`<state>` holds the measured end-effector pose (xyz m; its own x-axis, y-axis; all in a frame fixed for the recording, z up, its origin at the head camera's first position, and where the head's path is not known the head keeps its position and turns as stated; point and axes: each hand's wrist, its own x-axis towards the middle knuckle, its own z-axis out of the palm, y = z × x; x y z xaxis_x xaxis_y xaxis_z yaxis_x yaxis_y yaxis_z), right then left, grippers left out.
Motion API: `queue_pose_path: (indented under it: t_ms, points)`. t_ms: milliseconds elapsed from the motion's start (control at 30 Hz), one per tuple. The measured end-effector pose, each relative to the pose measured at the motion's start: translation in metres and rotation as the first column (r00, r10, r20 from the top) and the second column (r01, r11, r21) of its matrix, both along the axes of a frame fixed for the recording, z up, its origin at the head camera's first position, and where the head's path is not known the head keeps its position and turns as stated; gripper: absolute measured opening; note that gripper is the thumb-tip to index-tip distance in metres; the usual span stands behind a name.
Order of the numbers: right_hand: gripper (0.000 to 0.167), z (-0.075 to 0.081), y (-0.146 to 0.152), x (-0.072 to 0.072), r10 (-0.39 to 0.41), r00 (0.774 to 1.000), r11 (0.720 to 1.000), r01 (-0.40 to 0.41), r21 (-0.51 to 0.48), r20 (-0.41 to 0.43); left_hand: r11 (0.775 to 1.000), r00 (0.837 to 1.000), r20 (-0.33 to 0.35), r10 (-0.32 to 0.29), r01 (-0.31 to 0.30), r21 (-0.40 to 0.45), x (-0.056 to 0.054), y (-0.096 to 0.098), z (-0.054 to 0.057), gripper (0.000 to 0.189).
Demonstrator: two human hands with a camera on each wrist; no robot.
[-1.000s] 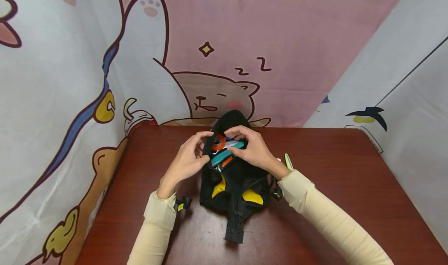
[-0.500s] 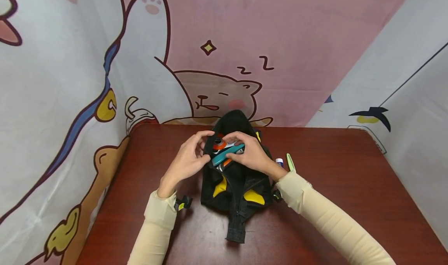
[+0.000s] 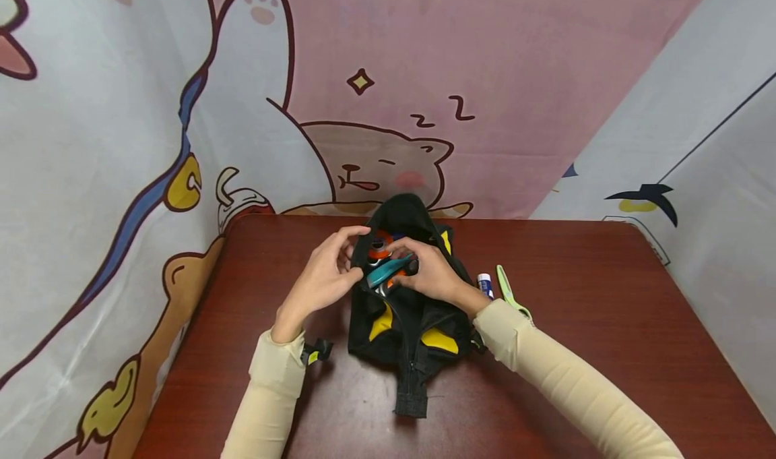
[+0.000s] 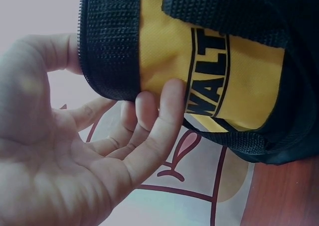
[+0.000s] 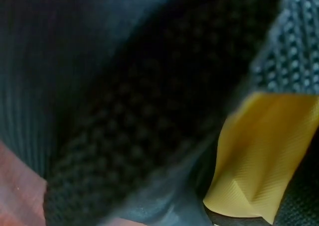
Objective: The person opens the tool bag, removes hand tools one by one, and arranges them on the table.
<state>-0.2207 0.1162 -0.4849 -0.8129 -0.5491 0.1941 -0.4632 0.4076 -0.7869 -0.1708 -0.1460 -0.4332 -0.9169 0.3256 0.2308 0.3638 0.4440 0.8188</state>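
Note:
A black and yellow tool bag (image 3: 418, 311) stands with its mouth agape. My left hand (image 3: 324, 270) holds its left rim; in the left wrist view, thumb and fingers lie on either side of the zippered edge (image 4: 109, 52). Inside the mouth, my right hand (image 3: 427, 270) curves thumb and fingers around the right end of a teal object (image 3: 384, 272) that looks like a stapler. A round orange item (image 3: 380, 243) and an orange and grey piece (image 3: 383, 288) lie beside it. Black webbing (image 5: 149, 96) and a yellow panel (image 5: 264, 156) fill the right wrist view, hiding that hand.
A glue stick (image 3: 485, 285) and light green scissors (image 3: 508, 289), partly behind the right sleeve, lie on the dark red table (image 3: 606, 311) right of the bag. A black buckle (image 3: 317, 352) sits near the left cuff. A printed cloth backdrop (image 3: 515, 75) rises behind the table.
My right hand has shifted slightly lower within the bag's mouth, and the teal object's right end has dipped with it. The glue stick and scissors show more now. My left hand stays put.

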Motion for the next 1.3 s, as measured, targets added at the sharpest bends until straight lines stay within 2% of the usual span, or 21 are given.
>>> queue_pose_path:
  t_ms: [267,633,833,967,1300]
  points:
    - [0.061,-0.007,-0.003,-0.003,-0.013,1.0,0.998,0.013,0.064,-0.005,1.0,1.0,0.013,0.006,-0.006,0.001,0.0,-0.002,0.0,0.068]
    - [0.07,-0.01,-0.005,-0.005,-0.046,0.999,0.993,0.044,0.112,0.015,1.0,1.0,0.016,0.007,-0.006,-0.006,0.0,-0.002,0.0,0.069]
    - [0.076,-0.016,-0.006,-0.008,-0.037,0.999,0.991,0.037,0.127,-0.006,1.0,1.0,0.019,0.008,-0.008,-0.005,0.0,-0.003,0.0,0.069]
    - [0.079,-0.018,-0.006,-0.009,-0.042,0.999,0.99,0.04,0.137,0.009,1.0,1.0,0.019,0.009,-0.009,-0.004,0.0,-0.003,-0.001,0.069]
    - [0.086,-0.021,-0.006,-0.009,-0.049,0.999,0.969,0.043,0.243,0.019,1.0,1.0,0.018,0.008,-0.008,-0.011,0.0,-0.003,0.0,0.068]
